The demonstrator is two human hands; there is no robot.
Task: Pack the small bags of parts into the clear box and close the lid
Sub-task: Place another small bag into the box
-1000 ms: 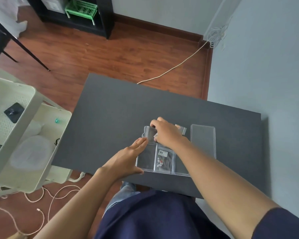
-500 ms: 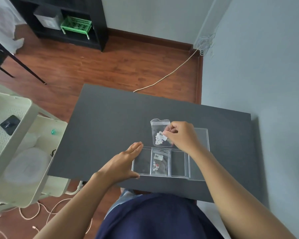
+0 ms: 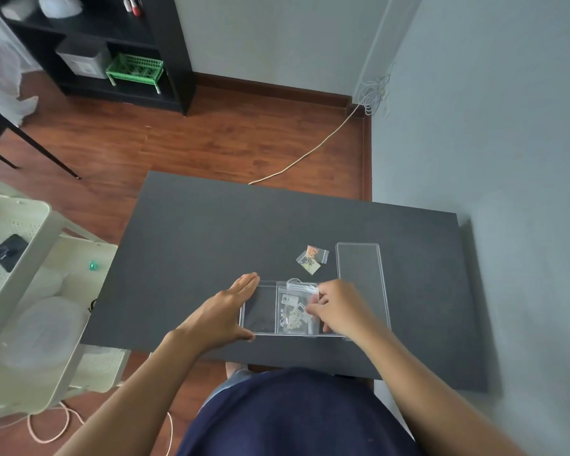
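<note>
Bag going into the box [image 3: 259, 311] near my front edge of the tabletop [image 3: 191, 245].

My right hand [image 3: 338, 307] pinches a bag [image 3: 298, 306] over the box's middle section, where I see another bag under it. My left hand [image 3: 226, 311] is spread wide, braced on the box's left wall. The lid [image 3: 362, 284] lies flat just right of the box. Two more bags [image 3: 313, 260] sit just beyond it, left of the lid. The tabletop's far and left parts are bare; a wall [image 3: 507, 126] runs along its right edge.
</note>
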